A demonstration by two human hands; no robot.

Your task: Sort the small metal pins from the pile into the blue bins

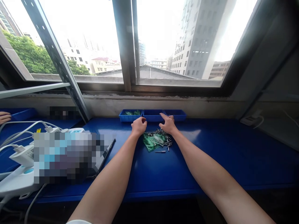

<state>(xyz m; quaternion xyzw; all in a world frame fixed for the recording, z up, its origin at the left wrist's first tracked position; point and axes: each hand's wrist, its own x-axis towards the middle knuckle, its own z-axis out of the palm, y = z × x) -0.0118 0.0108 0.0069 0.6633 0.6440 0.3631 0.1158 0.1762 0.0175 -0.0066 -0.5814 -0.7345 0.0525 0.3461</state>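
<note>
My left hand [139,125] is closed, fingers curled, in front of the joint between the left and middle blue bins. Whatever it may hold is hidden. My right hand [167,123] is over the front of the middle and right bins, index finger stretched out and thumb apart, with nothing visible in it. Just below it lies a heap of thin metal pins [168,142], perhaps rivets. Green plastic bags [151,141] lie against the heap. One single metal pin [160,151] lies apart, nearer me. More green bags [131,113] are in the left bin [130,118].
The middle bin [151,118] and right bin [181,117] stand along the wall on the blue table [210,149]. To the left are white power strips [22,180], cables and a blurred-out item. Another person's hand [4,117] shows at far left. A metal post [63,67] rises beside the window.
</note>
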